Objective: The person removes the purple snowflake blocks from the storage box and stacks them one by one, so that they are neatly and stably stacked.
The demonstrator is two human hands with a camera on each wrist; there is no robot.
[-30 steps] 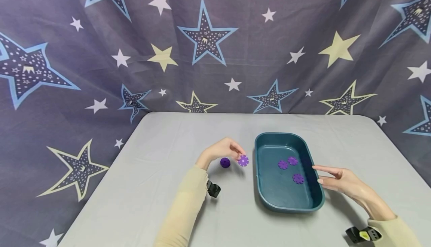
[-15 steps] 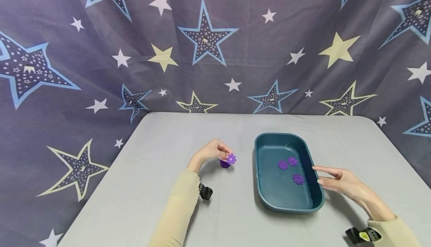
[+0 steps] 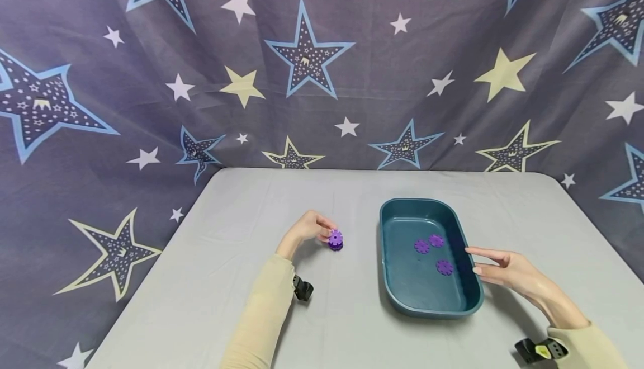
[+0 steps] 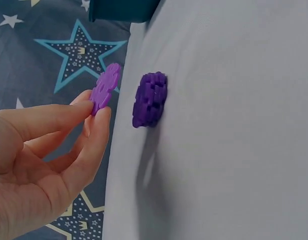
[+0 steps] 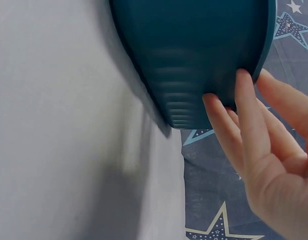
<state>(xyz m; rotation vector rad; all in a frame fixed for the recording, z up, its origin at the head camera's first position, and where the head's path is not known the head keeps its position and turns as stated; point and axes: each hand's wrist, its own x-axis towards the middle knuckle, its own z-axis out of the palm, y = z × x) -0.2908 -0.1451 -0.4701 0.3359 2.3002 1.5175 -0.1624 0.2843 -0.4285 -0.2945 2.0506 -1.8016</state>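
Pinching a light purple disc point(image 4: 105, 88) with a notched rim between the thumb and fingers of the left hand point(image 3: 307, 227), just above a dark purple stack point(image 4: 151, 100) of similar notched discs. Holding the disc tilted, with one flat face turned toward the head view. Overlapping the stack in the head view, but showing a narrow gap from the stack in the left wrist view. Resting the stack directly on the pale desk point(image 3: 352, 330), to the left of a blue-green tray point(image 3: 417, 288) and well apart from its left wall. Touching the right wall of the tray, at the rim, with the extended, spread fingers of the right hand point(image 3: 509, 266). Showing three purple discs lying flat inside the tray: a left disc point(image 3: 421, 246) just beside a far disc point(image 3: 436, 241), and a near disc point(image 3: 444, 268) lying apart from both. Wearing cream sleeves point(image 3: 259, 318) on both arms, with a black left wrist device point(image 3: 303, 289) and a black right wrist device point(image 3: 533, 351) bearing a yellow patch. Hanging beyond the far edge of the desk, as a dark purple-grey cloth point(image 3: 372, 95), and displaying white, yellow and blue-edged stars.
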